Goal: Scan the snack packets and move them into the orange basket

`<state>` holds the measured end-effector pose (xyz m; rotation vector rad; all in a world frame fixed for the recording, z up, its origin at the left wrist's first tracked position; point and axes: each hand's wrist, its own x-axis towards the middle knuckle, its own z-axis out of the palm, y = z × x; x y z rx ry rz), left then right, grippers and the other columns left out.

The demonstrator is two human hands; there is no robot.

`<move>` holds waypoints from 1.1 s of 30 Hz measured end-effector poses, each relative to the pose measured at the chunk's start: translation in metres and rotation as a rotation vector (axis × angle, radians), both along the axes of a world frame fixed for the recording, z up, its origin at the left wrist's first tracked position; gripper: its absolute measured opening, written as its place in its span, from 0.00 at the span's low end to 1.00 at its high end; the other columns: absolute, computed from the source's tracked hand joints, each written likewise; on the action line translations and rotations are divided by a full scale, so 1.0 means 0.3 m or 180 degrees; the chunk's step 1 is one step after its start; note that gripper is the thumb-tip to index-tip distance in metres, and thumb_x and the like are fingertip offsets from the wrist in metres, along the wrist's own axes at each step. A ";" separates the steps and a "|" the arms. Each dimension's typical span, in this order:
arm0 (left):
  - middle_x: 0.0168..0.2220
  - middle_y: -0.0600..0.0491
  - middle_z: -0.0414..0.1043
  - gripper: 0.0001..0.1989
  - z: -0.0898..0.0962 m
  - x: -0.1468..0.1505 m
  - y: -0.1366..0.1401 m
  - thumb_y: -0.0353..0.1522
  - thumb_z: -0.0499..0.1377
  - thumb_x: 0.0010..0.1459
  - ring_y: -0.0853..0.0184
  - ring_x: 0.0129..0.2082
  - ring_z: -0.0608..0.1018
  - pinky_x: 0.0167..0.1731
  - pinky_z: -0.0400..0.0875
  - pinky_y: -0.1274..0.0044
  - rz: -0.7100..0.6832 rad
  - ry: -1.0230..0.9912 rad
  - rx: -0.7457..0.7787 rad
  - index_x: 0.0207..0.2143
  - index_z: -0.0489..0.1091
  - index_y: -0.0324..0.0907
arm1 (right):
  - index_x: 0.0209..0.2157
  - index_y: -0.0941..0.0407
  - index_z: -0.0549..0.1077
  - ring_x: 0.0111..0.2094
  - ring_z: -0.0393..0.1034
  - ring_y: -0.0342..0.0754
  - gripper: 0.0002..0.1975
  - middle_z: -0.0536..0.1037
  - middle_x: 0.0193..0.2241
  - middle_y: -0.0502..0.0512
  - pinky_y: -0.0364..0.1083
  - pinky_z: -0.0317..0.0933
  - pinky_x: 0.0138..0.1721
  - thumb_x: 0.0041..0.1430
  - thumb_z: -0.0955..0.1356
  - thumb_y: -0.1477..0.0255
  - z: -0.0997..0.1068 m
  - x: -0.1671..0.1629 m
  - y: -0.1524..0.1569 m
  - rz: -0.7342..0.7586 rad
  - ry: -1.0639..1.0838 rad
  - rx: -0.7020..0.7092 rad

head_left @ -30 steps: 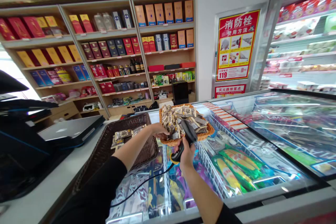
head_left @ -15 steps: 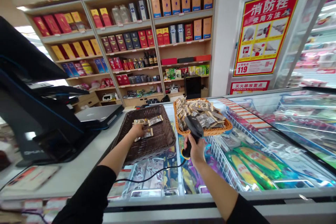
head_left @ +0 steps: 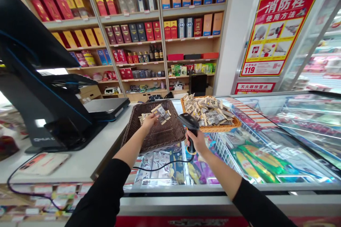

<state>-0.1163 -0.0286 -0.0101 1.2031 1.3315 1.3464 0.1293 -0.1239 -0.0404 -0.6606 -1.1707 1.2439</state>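
Observation:
My left hand pinches a small clear snack packet over the dark brown wicker basket. Other packets lie in that basket, partly behind my fingers. My right hand is wrapped round the handle of a black barcode scanner, its head tilted toward the dark basket. From the scanner a black cord runs off to the left. Just beyond my right hand, an orange wicker basket is heaped with similar packets.
Both baskets rest on the glass-topped freezer, which holds bagged frozen food. On the white counter at left stand a black checkout terminal and a scale; a phone lies there. Shelves of boxes line the back.
My left hand has lifted a packet from the basket floor. My right hand has brought the scanner left, nearer the dark basket. The whole view has shifted slightly.

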 end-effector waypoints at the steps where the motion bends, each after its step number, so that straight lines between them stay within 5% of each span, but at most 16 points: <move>1: 0.24 0.56 0.71 0.25 -0.001 0.006 0.000 0.45 0.70 0.30 0.71 0.23 0.73 0.27 0.66 0.78 -0.0034 -0.0061 -0.0056 0.28 0.71 0.39 | 0.32 0.58 0.70 0.11 0.57 0.39 0.19 0.66 0.15 0.44 0.41 0.53 0.14 0.48 0.70 0.56 -0.005 0.001 -0.001 0.0002 -0.0082 0.0009; 22: 0.29 0.53 0.74 0.29 0.012 0.045 -0.012 0.47 0.69 0.34 0.73 0.24 0.71 0.29 0.67 0.79 -0.0139 -0.0353 0.0157 0.36 0.75 0.38 | 0.23 0.55 0.68 0.09 0.56 0.41 0.14 0.63 0.09 0.45 0.40 0.50 0.12 0.53 0.69 0.61 -0.025 -0.002 -0.045 -0.0042 -0.1026 0.0055; 28: 0.26 0.55 0.71 0.27 0.019 0.040 -0.025 0.48 0.69 0.34 0.74 0.23 0.70 0.27 0.67 0.80 -0.0108 -0.0123 0.0272 0.33 0.75 0.37 | 0.28 0.57 0.70 0.10 0.57 0.40 0.16 0.65 0.12 0.44 0.40 0.51 0.12 0.49 0.70 0.58 -0.017 0.014 -0.021 -0.0233 -0.0518 -0.0078; 33: 0.24 0.55 0.70 0.23 0.094 0.142 -0.040 0.48 0.67 0.38 0.71 0.23 0.72 0.25 0.70 0.78 -0.0004 0.0149 0.0495 0.28 0.72 0.38 | 0.34 0.56 0.69 0.11 0.58 0.40 0.18 0.66 0.15 0.43 0.41 0.54 0.13 0.48 0.71 0.58 0.021 0.087 0.037 -0.0810 0.0665 -0.0218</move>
